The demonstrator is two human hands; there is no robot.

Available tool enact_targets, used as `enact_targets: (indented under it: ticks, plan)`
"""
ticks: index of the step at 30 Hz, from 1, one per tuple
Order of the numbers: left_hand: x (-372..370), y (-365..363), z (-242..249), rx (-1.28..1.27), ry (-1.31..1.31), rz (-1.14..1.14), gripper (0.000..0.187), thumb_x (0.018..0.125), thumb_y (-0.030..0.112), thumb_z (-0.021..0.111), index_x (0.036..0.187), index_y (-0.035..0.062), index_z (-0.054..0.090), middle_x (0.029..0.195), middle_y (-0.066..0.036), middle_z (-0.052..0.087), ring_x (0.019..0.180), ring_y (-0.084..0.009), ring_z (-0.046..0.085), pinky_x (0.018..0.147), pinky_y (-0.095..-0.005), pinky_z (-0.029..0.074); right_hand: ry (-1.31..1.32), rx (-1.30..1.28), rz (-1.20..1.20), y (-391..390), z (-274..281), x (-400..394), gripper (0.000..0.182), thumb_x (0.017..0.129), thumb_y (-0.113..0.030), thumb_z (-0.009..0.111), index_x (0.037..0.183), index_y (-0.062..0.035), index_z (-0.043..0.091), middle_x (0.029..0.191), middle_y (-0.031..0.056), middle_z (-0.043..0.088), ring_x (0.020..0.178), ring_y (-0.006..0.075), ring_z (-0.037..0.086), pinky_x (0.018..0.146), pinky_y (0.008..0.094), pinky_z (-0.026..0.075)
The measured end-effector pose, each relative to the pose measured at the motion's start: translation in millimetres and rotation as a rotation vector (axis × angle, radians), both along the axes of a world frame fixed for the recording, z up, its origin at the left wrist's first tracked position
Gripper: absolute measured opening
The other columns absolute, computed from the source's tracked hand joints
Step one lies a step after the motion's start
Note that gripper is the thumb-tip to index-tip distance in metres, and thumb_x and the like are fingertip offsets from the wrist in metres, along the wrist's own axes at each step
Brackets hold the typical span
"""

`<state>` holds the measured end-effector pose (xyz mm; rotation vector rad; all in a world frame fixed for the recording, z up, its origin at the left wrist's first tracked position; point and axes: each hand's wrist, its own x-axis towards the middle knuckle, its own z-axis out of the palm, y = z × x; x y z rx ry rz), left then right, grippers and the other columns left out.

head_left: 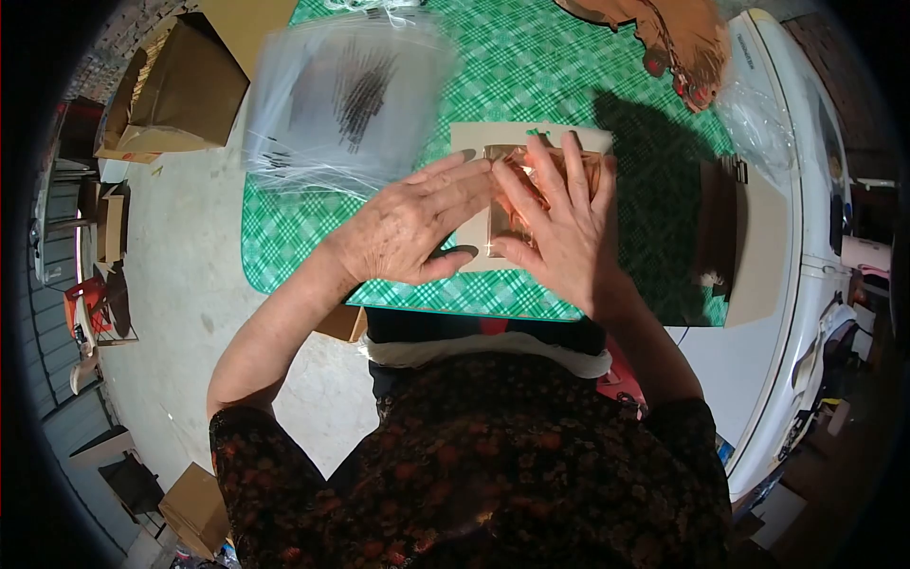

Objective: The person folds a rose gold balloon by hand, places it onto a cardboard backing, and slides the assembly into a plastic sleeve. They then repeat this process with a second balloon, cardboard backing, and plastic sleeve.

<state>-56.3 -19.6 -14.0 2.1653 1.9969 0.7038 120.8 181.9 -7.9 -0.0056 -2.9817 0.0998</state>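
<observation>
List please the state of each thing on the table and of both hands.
left hand: flat, fingertips pressing the copper foil piece.
right hand: fingers spread over the foil.
copper foil piece: lying on the beige card, crinkled.
beige card: flat on the green checked tablecloth.
clear plastic bags: stacked, loose.
cardboard box: open.

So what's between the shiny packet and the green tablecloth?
A beige card lies under the shiny packet, on the green tablecloth. Both hands press on the packet in the head view.
</observation>
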Motion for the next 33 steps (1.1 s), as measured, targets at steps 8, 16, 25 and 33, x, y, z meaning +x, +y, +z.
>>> enact_targets:
  ticks: [8,16,25,33]
  plan:
    - [0,3,-2,0.025,-0.011,0.004,0.069,0.09,0.033,0.077,0.144,-0.0059,0.061,0.155,-0.023,0.058,0.151,-0.0358,0.05,0.132,-0.0553,0.033,-0.052,-0.145,0.045,-16,-12,25,0.088,0.091,-0.058,0.078,0.166,-0.0239,0.046,0.172,0.0116,0.036,0.163,0.0418,0.022,0.124,0.0785,0.009]
    - [-1,4,1,0.025,-0.082,0.006,0.056,0.091,0.033,0.079,0.133,0.0009,0.063,0.15,-0.019,0.062,0.152,-0.0359,0.05,0.132,-0.0589,0.031,-0.041,-0.149,0.052,-16,-17,26,0.081,0.09,-0.057,0.079,0.16,-0.0263,0.054,0.171,0.011,0.037,0.163,0.0422,0.021,0.125,0.078,0.008]
    - [6,7,0,0.091,-0.078,0.127,0.047,0.095,0.029,0.077,0.131,0.0027,0.064,0.142,-0.018,0.067,0.151,-0.0371,0.05,0.131,-0.0586,0.032,-0.03,-0.165,0.053,-16,-16,24,0.071,0.09,-0.057,0.078,0.153,-0.0262,0.061,0.171,0.0102,0.038,0.163,0.0412,0.02,0.125,0.0782,0.009]
    - [38,37,-8,0.251,-0.047,0.404,0.046,0.096,0.019,0.076,0.138,0.0037,0.064,0.138,-0.019,0.068,0.137,-0.0389,0.06,0.118,-0.0526,0.045,-0.032,-0.192,0.059,-15,-16,24,0.06,0.094,-0.055,0.076,0.142,-0.02,0.067,0.168,0.0122,0.039,0.163,0.0425,0.019,0.124,0.0792,0.011]
